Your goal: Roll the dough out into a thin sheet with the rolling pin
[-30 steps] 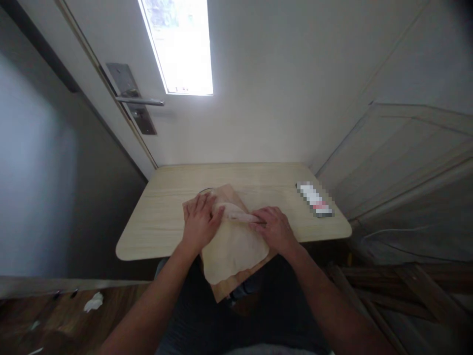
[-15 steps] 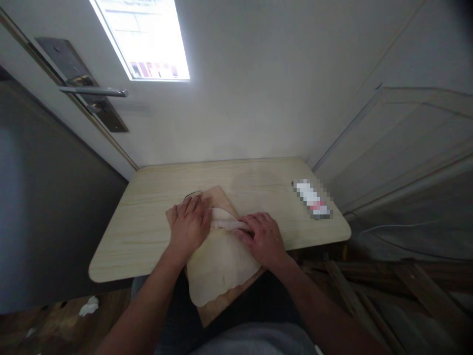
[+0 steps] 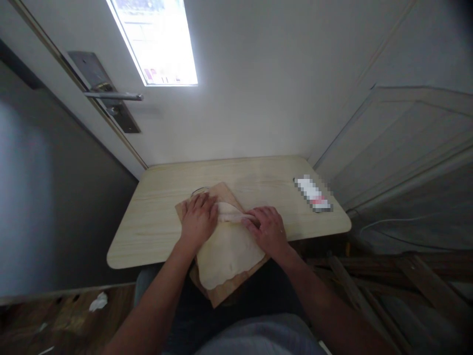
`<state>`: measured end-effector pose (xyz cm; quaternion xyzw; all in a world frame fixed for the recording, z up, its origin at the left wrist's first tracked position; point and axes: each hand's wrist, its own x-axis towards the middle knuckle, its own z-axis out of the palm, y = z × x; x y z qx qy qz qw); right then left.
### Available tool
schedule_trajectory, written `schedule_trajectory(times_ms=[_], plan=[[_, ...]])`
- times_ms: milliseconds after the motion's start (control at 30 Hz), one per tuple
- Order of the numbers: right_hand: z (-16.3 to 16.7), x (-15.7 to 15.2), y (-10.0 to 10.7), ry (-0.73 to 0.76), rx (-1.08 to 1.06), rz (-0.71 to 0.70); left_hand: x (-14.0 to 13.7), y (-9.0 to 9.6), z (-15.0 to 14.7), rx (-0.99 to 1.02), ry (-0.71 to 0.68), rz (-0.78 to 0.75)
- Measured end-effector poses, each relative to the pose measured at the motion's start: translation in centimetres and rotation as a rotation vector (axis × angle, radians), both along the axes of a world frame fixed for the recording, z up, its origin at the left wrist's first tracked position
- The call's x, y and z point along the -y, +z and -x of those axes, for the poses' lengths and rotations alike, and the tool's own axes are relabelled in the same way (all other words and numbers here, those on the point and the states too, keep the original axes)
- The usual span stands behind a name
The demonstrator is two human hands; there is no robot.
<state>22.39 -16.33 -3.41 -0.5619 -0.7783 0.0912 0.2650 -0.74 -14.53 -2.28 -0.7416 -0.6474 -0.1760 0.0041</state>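
The step in hand looks like rolling or folding the far part of a pale sheet [image 3: 229, 251], which lies on a brown board [image 3: 233, 285] jutting over the near edge of the bench [image 3: 148, 222]. The left hand [image 3: 199, 217] rests palm-down on its far-left part, fingers extended and unclenched, while the right hand [image 3: 268, 224] grasps the right end of the rolled strip [image 3: 232, 216]. The next move seems to call for even pressure from both.

One left hand [image 3: 199, 217], one right hand [image 3: 269, 229]; one pale sheet [image 3: 229, 254]; one brown flat piece [image 3: 223, 292]; one worktop [image 3: 148, 222]; one pixelated item [image 3: 313, 194]; one door handle [image 3: 118, 96]; one window [image 3: 162, 47].
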Motion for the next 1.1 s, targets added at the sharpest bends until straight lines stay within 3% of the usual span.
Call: schedule_trajectory(times_ms=[333, 733, 1100], plan=[[-0.3, 0.2, -1.0, -0.105, 0.007, -0.023, 0.3, -0.8, -0.2, 0.067, 0.014, -0.019], [0.1, -1.9, -0.7, -0.02, -0.151, -0.124, 0.9, -0.5, 0.0, 0.032, 0.036, 0.018], [-0.8, -2.1, -1.3, 0.016, -0.042, -0.006, 1.0, -0.3, -0.1, 0.004, 0.051, 0.03]])
